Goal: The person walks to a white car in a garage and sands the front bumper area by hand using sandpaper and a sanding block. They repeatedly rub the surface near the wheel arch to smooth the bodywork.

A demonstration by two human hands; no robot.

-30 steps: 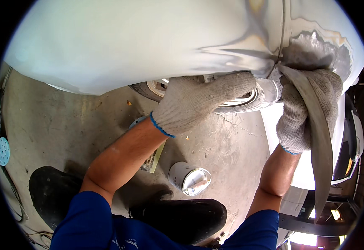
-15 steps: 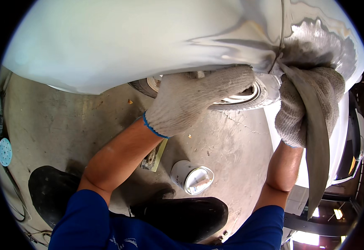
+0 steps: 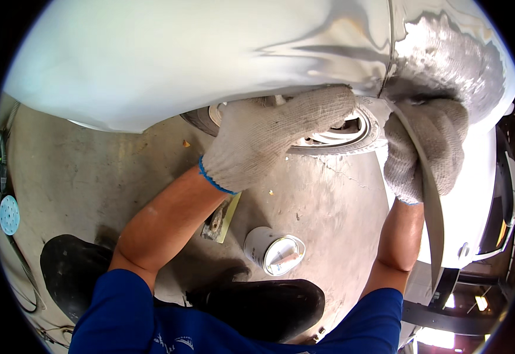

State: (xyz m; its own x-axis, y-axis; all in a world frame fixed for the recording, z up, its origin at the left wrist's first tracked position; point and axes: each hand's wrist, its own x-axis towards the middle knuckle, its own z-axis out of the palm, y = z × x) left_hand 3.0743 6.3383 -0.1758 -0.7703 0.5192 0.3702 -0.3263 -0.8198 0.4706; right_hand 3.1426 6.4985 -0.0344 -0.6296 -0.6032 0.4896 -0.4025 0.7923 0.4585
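A knitted grey work glove covers each hand. My left hand (image 3: 263,135) lies against the lower edge of a pale car body panel (image 3: 169,53), above a wheel (image 3: 343,137). One digit stretches right along that edge; the other fingertips are hidden at the panel. My right hand (image 3: 437,141) is closed around a long grey strip (image 3: 425,168) that looks like sandpaper. Its knuckles press at the bottom of a bare, sanded metal patch (image 3: 446,59), just right of a vertical panel seam (image 3: 389,53). The strip's free end hangs down past my right forearm.
A round can (image 3: 269,251) with a tool lying on its top stands on the concrete floor between my arms. A flat spreader-like tool (image 3: 221,221) lies beside it. At far left are a blue perforated disc (image 3: 8,215) and a hose (image 3: 24,265).
My right hand has shifted a little left along the patch, and its strip now shows more edge-on. My left hand keeps its place on the panel edge. The view has shifted slightly.
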